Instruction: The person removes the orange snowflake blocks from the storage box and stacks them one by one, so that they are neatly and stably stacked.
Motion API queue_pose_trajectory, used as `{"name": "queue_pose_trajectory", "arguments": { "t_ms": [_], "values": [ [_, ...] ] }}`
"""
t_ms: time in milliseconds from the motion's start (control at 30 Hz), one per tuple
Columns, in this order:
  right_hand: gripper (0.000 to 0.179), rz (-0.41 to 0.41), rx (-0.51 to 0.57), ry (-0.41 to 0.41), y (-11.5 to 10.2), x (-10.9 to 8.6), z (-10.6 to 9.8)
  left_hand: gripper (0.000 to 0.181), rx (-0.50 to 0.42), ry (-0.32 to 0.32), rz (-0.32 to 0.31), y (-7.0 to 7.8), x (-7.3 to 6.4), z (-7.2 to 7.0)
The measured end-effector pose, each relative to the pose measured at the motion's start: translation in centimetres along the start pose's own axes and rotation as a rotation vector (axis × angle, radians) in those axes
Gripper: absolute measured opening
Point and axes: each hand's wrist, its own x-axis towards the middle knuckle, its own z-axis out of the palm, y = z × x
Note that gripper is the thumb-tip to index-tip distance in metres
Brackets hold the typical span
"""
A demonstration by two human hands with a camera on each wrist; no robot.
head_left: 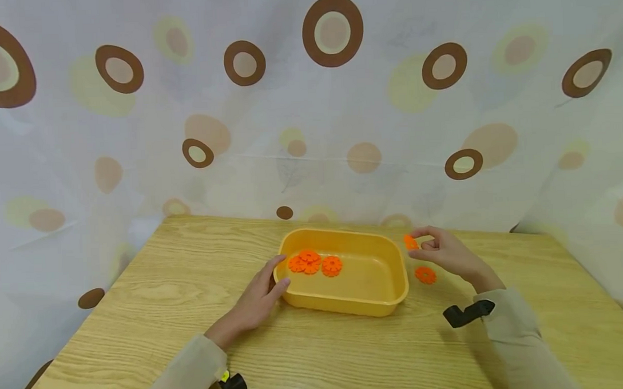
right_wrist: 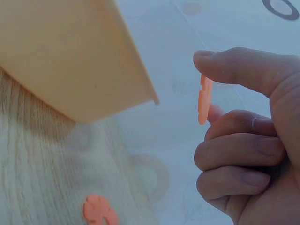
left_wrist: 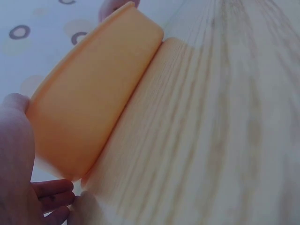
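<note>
An orange disc [head_left: 410, 242], toothed round its rim, is pinched between thumb and index finger of the right hand [head_left: 450, 255], the grip kept narrow, the other three fingers curled toward the palm. The disc is held raised, just outside a yellow tray [head_left: 341, 307], between 2 and 3 o'clock from its middle. By the left hand [head_left: 255, 296], spread around the tray's 9 o'clock end, the rim is gripped between thumb and fingers.

A narrow gap is shown between the held disc and the tray's 3 o'clock edge (in the right wrist view, disc and tray corner are plainly apart). The far edge of the wooden table [head_left: 306, 349] is seen close behind the tray at 12 o'clock, backed by a patterned cloth [head_left: 308, 109]; a broader stretch of wood is left at 6 o'clock. A loose disc [head_left: 425, 280] is seen lying flat on the wood at 3 o'clock, below the right hand.

The tray's long axis is laid roughly from 9 to 3 o'clock. The held disc is tilted up on edge, its profile run nearly from 12 to 6 o'clock in the right wrist view. Inside the tray, overlapping discs [head_left: 305, 262] are gathered toward 9 o'clock, with a smaller stack [head_left: 332, 266] beside them.
</note>
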Motion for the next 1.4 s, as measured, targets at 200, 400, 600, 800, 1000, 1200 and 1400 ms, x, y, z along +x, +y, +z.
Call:
{"name": "queue_pose_trajectory", "arguments": {
  "t_ms": [200, 400, 600, 800, 1000, 1200, 1400],
  "values": [
    [0.047, 0.005, 0.004, 0.015, 1.5, -0.6, -0.6, 0.053, 0.001, -0.001, -0.001, 0.1, 0.1, 0.0],
    [0.047, 0.022, -0.048, -0.001, 3.0, -1.0, -1.0, 0.053, -0.007, -0.004, 0.002, 0.2, 0.1, 0.1],
    [0.051, 0.078, -0.048, -0.035, 4.6, -1.3, -1.1, 0.054, -0.019, -0.008, -0.005, 0.3, 0.0, 0.1],
    [0.053, 0.132, -0.068, -0.048, 5.8, -1.2, -1.2, 0.053, -0.001, -0.012, 0.004, 0.3, 0.1, 0.1],
    [0.054, 0.144, -0.112, -0.053, 6.4, -0.8, -1.0, 0.053, 0.004, -0.007, -0.004, 0.2, -0.1, 0.0],
    [0.054, 0.154, -0.126, -0.071, 7.2, -0.6, -0.7, 0.053, -0.024, -0.006, -0.005, 0.3, -0.2, 0.2],
    [0.055, 0.154, -0.130, -0.062, 7.3, -0.4, -0.6, 0.053, -0.003, -0.001, -0.015, 0.4, -0.2, 0.1]
  ]
}}
